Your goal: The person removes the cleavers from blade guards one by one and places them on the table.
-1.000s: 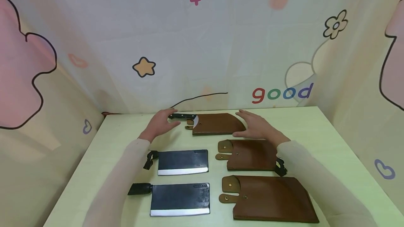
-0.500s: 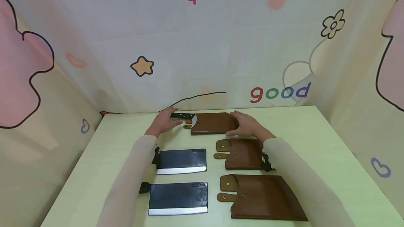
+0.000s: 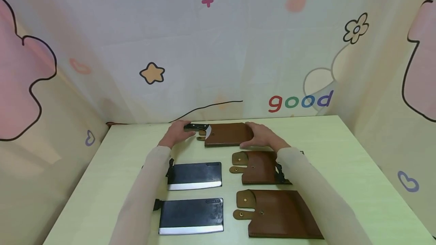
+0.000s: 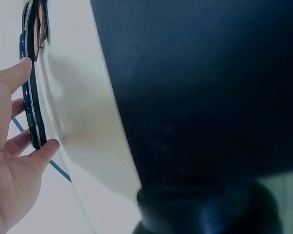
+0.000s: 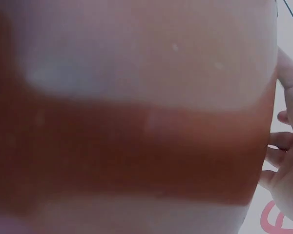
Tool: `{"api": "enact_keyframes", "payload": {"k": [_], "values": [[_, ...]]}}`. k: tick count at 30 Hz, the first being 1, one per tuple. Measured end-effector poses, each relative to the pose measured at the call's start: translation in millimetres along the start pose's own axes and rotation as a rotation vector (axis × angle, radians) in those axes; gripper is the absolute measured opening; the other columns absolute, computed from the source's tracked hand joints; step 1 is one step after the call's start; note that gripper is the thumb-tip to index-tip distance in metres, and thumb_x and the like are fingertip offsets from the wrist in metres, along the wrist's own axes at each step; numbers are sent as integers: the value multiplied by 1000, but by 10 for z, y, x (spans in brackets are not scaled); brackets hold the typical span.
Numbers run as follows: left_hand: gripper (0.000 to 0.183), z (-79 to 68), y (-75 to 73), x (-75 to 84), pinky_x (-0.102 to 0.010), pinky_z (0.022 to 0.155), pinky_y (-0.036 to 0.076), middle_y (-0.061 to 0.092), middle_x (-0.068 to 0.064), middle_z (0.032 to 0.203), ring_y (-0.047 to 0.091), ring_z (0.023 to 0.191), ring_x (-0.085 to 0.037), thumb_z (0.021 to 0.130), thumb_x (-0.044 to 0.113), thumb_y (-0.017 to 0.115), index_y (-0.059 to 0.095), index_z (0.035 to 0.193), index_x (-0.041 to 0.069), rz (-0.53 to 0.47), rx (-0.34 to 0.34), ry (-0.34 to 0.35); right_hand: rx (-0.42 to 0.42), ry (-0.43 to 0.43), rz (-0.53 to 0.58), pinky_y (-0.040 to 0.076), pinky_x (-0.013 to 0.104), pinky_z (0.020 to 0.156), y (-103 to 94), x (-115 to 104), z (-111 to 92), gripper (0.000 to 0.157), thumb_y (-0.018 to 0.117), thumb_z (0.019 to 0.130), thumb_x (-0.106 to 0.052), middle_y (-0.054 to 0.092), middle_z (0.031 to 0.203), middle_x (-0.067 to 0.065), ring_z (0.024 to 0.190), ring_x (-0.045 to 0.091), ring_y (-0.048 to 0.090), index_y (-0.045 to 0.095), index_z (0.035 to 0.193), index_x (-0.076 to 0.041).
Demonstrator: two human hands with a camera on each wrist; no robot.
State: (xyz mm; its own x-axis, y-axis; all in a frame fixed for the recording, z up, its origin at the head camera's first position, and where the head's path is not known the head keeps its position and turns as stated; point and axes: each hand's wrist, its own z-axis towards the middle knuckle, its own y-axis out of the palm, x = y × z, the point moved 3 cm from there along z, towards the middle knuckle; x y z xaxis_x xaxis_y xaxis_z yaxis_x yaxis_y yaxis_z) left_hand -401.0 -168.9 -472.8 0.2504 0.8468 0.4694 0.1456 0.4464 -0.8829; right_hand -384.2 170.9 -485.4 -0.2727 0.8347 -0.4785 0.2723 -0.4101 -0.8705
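At the far edge of the table lies a brown knife sheath point(image 3: 228, 134) with a knife in it; its black riveted handle point(image 3: 196, 126) points left. My left hand point(image 3: 174, 133) is at the handle's end, its relaxed fingers touching the handle point(image 4: 33, 107) in the left wrist view. At the opposite end, my right hand point(image 3: 262, 135) spans the sheath's rounded tip, with the thumb at the near edge and a finger at the far edge. In the right wrist view a blurred brown sheath point(image 5: 136, 151) fills much of the frame and hides part of that hand.
Two dark cleavers point(image 3: 194, 176) with bright edges lie on the left, handles partly hidden by the left sleeve point(image 3: 139, 192). On the right lie two brown sheaths point(image 3: 279, 213) with snap straps, partly under the right sleeve point(image 3: 316, 188). A patterned curtain point(image 3: 218, 48) stands behind the table.
Both hands have moved inward, the left to the right and the right to the left, closing on the two ends of the sheathed knife. The cleavers and other sheaths stay put.
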Motion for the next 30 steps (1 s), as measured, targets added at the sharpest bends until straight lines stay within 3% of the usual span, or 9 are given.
{"api": "enact_keyframes", "payload": {"k": [13, 22, 30], "values": [[57, -2, -17, -60, -53, 114, 37, 48, -22, 152, 42, 142, -41, 102, 24, 65, 47, 150, -1, 10, 23, 5, 41, -37, -20, 44, 51, 109, 38, -64, 23, 108, 89, 75, -52, 56, 144, 17, 129, 35, 55, 37, 157, -4], [55, -115, -233, -3, -54, 103, 45, 54, -28, 143, 54, 128, -42, 99, 19, 69, 52, 146, -3, 4, 100, 84, 115, -96, -33, 42, 52, 110, -129, -140, -102, 111, 90, 74, -52, 52, 149, 20, 133, 37, 52, 37, 156, 1], [56, -201, -313, 42, -54, 107, 44, 50, -26, 148, 50, 134, -41, 100, 22, 67, 50, 148, -2, -4, 112, 93, 152, -106, -50, 43, 53, 110, -218, -184, -208, 109, 90, 74, -50, 49, 152, 20, 136, 38, 50, 38, 156, 0]]}}
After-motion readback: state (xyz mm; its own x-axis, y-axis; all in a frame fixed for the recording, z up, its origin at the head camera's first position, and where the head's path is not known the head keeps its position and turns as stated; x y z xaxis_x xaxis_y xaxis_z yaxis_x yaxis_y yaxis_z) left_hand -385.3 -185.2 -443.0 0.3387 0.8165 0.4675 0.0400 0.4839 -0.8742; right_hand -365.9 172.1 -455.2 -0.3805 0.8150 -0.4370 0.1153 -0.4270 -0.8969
